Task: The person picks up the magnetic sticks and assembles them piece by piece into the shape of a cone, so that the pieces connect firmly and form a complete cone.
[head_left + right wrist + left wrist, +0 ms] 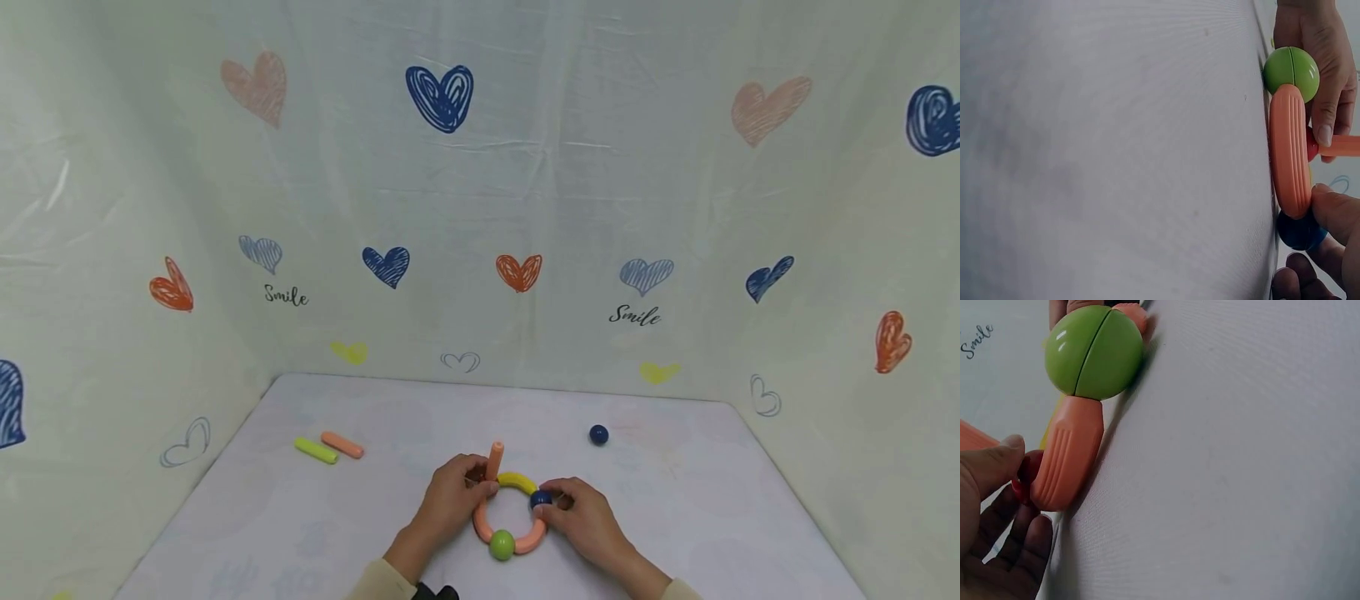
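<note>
A ring of toy pieces lies on the table in front of me. It has a green ball (pixel 502 545) at the near side, two curved orange pieces (pixel 532 538) and a curved yellow piece (pixel 517 480) at the far side. On the ring's left, my left hand (pixel 452 493) pinches a red ball (pixel 1030 467), largely covered by the fingers. An orange stick (pixel 495 460) stands up from that ball. My right hand (pixel 588 521) pinches the dark blue ball (pixel 541 499) on the ring's right, where the yellow and orange pieces meet it.
Farther back on the left lie a yellow-green stick (pixel 316 451) and another orange stick (pixel 342 444). A loose dark blue ball (pixel 598 434) rests at the back right. The white table (pixel 675 483) is enclosed by white sheets (pixel 570 192) printed with hearts.
</note>
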`<state>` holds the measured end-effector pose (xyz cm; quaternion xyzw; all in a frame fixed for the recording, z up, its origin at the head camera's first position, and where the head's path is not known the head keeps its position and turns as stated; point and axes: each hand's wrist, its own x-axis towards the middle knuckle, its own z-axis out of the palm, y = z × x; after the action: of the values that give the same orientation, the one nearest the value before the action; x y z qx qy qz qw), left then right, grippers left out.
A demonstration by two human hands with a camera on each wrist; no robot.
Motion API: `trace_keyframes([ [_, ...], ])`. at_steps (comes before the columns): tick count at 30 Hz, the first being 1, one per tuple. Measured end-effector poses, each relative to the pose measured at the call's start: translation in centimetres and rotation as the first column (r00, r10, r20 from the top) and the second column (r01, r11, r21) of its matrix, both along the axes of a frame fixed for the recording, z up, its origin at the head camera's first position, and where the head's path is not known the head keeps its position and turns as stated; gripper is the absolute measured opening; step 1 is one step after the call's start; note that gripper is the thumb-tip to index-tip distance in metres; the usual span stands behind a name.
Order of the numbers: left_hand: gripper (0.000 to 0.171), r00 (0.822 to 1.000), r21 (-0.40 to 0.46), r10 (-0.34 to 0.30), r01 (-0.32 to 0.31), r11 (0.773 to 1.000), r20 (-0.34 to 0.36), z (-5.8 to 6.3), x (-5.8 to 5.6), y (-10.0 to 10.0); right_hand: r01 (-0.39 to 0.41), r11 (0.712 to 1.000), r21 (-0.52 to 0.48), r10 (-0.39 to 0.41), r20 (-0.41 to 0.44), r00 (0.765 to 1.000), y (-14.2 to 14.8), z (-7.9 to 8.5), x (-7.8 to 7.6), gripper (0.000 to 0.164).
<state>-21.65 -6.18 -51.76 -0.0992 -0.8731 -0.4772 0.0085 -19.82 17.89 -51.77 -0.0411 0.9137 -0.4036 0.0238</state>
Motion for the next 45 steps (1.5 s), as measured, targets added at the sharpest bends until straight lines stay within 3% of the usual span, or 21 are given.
trace_keyframes([
  [16,0.031,1.0,0.053,-0.001,0.001,0.999,-0.015,-0.4,0.0,-0.3,-0.001,1.0,-0.012,0.001,-0.002,1.0,-0.1,0.0,0.1,0.034],
  [20,0.039,0.999,0.031,0.033,-0.033,0.999,0.001,-0.3,0.8,-0.8,-0.003,1.0,-0.017,0.003,-0.004,1.0,-0.3,0.0,0.2,0.034],
  [24,0.039,0.997,-0.037,0.063,-0.062,0.997,0.054,0.3,2.5,-1.1,-0.001,1.0,-0.009,0.0,-0.009,1.0,-0.4,0.1,0.2,0.034],
  [28,0.042,0.993,-0.082,-0.029,0.039,0.996,0.119,0.8,4.4,-0.8,0.013,1.0,0.003,-0.013,-0.008,1.0,-0.4,0.1,0.3,0.033],
  [33,0.045,0.985,-0.167,-0.134,0.151,0.974,0.111,0.3,5.7,0.0,0.017,1.0,0.003,-0.017,-0.006,1.0,-0.4,-0.2,0.3,0.032],
  [40,0.028,0.989,-0.153,-0.135,0.144,0.978,0.062,0.4,5.5,-1.5,-0.045,0.997,0.059,0.043,0.036,0.998,-0.1,-0.1,1.2,0.038],
  [45,0.028,0.997,-0.141,-0.07,0.072,0.987,0.017,0.4,4.9,-2.7,-0.181,0.982,0.055,0.179,0.046,0.983,-0.1,0.2,2.0,0.039],
])
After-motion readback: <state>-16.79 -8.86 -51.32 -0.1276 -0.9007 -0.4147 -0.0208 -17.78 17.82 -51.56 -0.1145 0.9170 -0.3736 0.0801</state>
